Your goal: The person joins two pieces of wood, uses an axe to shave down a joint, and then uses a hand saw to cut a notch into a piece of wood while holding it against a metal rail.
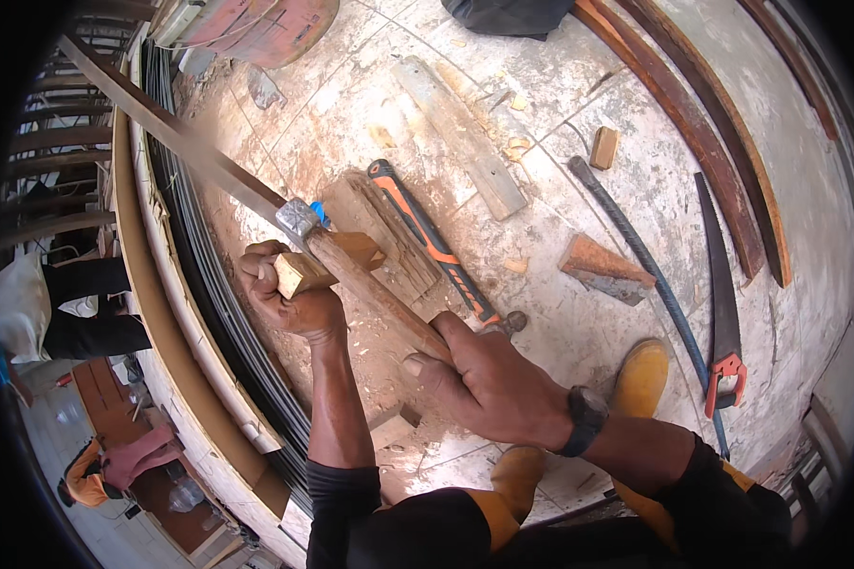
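My right hand (489, 384), with a dark watch at its wrist, is wrapped round the wooden handle of a machete (190, 147). Its long blade points to the far left, and a silvery wrap covers the joint between blade and handle. My left hand (294, 294) grips a short wooden block (304, 275) by its near end. The handle crosses over the block in this view; I cannot tell whether they touch. Beneath lies a worn wooden board (389, 223) on the floor. An orange and black hammer (422, 228) rests along the board's right side.
A handsaw (723, 284) with a red handle and a dark hose (636, 247) lie at the right. Wood offcuts (605, 268) and a plank (460, 137) are on the dusty floor. Long beams (693, 114) stretch along the far right. Black rods (209, 247) run beside the left-hand ledge. A person (90, 474) is below left.
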The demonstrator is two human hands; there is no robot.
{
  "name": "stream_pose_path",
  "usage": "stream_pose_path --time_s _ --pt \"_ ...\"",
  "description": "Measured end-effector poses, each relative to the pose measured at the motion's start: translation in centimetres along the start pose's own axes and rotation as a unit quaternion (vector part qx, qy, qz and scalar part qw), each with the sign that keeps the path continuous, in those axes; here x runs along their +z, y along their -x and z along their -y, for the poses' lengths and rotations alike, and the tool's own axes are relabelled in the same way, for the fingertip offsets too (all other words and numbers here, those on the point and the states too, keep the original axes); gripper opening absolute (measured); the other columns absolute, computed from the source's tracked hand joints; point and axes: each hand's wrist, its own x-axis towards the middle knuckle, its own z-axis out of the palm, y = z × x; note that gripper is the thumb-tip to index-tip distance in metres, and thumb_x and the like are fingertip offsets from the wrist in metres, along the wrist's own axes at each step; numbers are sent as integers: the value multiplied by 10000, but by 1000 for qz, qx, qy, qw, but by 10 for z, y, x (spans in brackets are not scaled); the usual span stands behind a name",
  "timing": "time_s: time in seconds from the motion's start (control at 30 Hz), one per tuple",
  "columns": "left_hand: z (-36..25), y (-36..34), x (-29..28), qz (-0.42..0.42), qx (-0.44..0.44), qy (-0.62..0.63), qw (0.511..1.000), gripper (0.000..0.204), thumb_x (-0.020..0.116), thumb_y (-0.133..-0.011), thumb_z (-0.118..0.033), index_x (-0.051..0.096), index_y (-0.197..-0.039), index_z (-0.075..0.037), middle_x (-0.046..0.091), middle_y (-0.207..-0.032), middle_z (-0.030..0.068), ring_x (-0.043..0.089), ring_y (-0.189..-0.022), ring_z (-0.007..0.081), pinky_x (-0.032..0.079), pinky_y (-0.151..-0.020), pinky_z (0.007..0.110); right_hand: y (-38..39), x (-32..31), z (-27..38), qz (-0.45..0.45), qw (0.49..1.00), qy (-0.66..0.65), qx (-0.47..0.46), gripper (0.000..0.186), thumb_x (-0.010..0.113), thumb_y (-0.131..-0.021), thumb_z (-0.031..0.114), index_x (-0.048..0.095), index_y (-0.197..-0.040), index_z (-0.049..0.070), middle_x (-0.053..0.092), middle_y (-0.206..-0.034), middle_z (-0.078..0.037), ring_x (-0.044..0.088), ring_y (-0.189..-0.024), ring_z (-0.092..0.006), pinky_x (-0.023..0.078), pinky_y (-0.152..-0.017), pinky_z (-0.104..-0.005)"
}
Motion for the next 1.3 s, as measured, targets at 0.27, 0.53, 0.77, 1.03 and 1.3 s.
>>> stream_pose_path --time_s 0.27,0.53,0.77,1.03,1.3 --pt "-2 1 12 -1 -10 8 1000 187 495 -889 -185 419 -752 -81 442 -839 47 472 -831 167 415 -830 327 -8 -7 -7 -18 1000 10 -17 324 625 -973 197 485 -1142 -41 590 -656 -170 667 -634 -323 463 -565 -397" --pt "1 11 4 20 -18 27 999 186 501 -881 -201 447 -770 -62 458 -837 68 473 -819 184 408 -792 325 -3 -3 -22 -33 999 -4 -5 336 565 -1004 252 496 -1123 -54 576 -684 -192 634 -638 -376 451 -586 -438" --pt "-3 23 -5 -19 -26 -6 999 192 493 -868 -205 440 -749 -64 462 -823 67 455 -771 172 399 -763 320 -10 4 -37 -80 993 -8 -90 321 563 -1009 272 435 -1023 -23 542 -591 -235 597 -572 -451 411 -514 -498" --pt "0 9 16 22 25 -27 999 265 544 -919 -233 468 -742 -50 432 -832 43 454 -811 170 393 -771 311 -16 -5 -41 -73 990 -71 -98 333 564 -1017 297 483 -1021 -25 555 -626 -226 607 -596 -431 418 -524 -466" --pt "12 11 27 26 29 -56 998 211 517 -904 -214 473 -765 -61 417 -868 48 468 -929 182 403 -857 352 -7 -24 -32 -90 984 -104 -111 298 597 -986 240 451 -1060 -10 567 -627 -221 632 -628 -442 443 -536 -470"
